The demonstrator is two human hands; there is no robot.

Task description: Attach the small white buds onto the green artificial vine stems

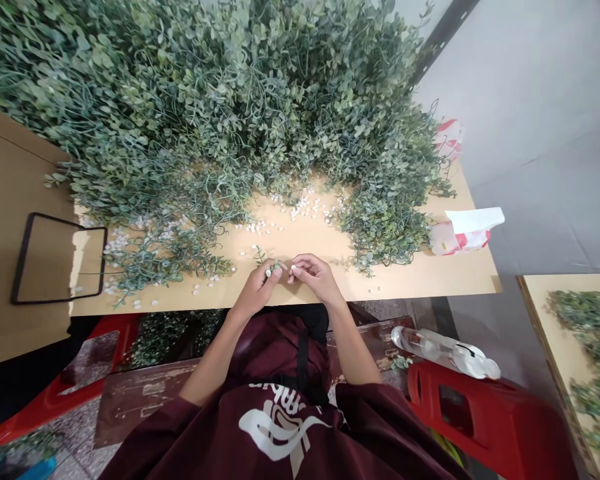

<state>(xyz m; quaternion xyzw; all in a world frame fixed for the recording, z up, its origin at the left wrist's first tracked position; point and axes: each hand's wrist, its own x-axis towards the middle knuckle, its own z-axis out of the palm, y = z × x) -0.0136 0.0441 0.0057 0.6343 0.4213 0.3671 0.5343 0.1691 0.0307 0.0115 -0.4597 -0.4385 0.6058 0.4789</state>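
Observation:
Close to the table's front edge, my left hand [258, 288] is closed on a small green artificial leaf sprig [275, 267]; a whitish round piece shows at its end beside the thumb. My right hand [316, 277] faces it, thumb and forefinger pinching a tiny white bead-like piece [293, 268]. The fingertips of both hands are close together. Many similar white pieces [307, 203] lie scattered on the table just beyond my hands.
A large heap of artificial greenery [230, 100] covers the table's back. A tissue pack [460, 233] stands at the right end; a cardboard box [20, 267] and a black frame [60, 300] are at left. A plastic bottle [445, 350] lies on a red stool [500, 420].

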